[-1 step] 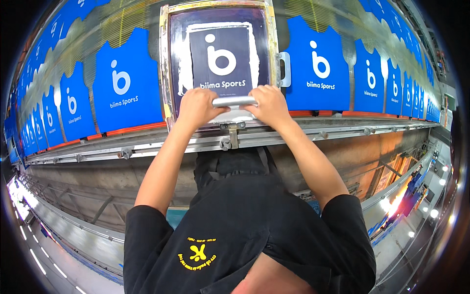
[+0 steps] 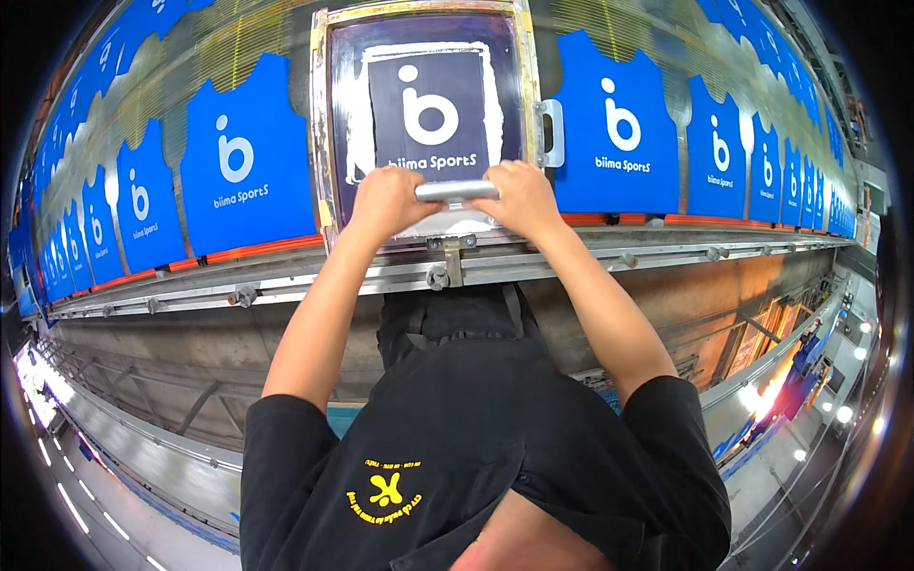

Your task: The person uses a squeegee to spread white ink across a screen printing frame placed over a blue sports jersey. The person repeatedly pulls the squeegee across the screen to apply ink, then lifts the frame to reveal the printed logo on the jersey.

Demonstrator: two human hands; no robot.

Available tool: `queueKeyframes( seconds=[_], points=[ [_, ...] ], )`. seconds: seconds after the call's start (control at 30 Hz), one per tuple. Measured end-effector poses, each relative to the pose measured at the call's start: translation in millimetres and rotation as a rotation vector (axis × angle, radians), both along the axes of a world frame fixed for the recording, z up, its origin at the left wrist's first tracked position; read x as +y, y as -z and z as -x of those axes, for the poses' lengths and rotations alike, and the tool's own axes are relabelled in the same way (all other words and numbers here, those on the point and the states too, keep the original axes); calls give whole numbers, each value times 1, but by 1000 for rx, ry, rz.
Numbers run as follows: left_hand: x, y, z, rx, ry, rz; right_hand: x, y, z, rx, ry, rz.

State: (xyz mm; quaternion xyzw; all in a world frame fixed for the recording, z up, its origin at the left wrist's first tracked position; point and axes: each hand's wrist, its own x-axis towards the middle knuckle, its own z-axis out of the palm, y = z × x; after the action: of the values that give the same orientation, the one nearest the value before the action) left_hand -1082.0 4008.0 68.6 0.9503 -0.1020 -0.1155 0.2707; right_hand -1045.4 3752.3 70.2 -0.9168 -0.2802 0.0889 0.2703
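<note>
Both my hands grip a squeegee [image 2: 457,190] with a rounded, silvery grey handle. Around its left end closes my left hand [image 2: 387,203]; my right hand [image 2: 525,200] is wrapped round the other end. The squeegee stands across the near part of a printing screen [image 2: 335,105], whose dark mesh carries a white letter-like design [image 2: 431,118] inside a smeared white border. White ink [image 2: 443,226] shows just on my side of the blade. The blade's lower edge is mostly hidden by my hands and the handle.
Blue sleeveless garment pieces with white prints lie in a row, one [image 2: 235,214] left of the screen and one [image 2: 619,190] right of it. A pale handle [image 2: 552,133] juts from the screen's right side. A metal rail [image 2: 343,279] with knobs runs along the near table edge.
My hands and the squeegee have shifted very slightly away from me over the screen. Both hands keep their grip, and the screen stays in place.
</note>
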Motion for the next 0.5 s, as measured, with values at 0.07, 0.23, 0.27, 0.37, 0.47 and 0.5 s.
queueKeyframes(
  seconds=[0.07, 0.23, 0.27, 0.37, 0.47, 0.5],
  points=[
    [-2, 2, -15, 210, -24, -59, 2, 1, -15, 217, 9, 140],
    [13, -12, -61, 575, 92, -49, 4, -3, -50, 607, 44, 92],
    [17, -17, -72, 600, 121, -66, 0, -4, -58, 657, 71, -2],
    [44, -29, -104, 468, 100, 106, -28, -2, -79, 387, 463, -366],
    [66, -32, -152, 292, 77, 80, -51, 18, -101, 127, 859, -268],
    [72, -31, -169, 193, 72, 64, -55, 26, -106, 145, 893, -245]
  ],
)
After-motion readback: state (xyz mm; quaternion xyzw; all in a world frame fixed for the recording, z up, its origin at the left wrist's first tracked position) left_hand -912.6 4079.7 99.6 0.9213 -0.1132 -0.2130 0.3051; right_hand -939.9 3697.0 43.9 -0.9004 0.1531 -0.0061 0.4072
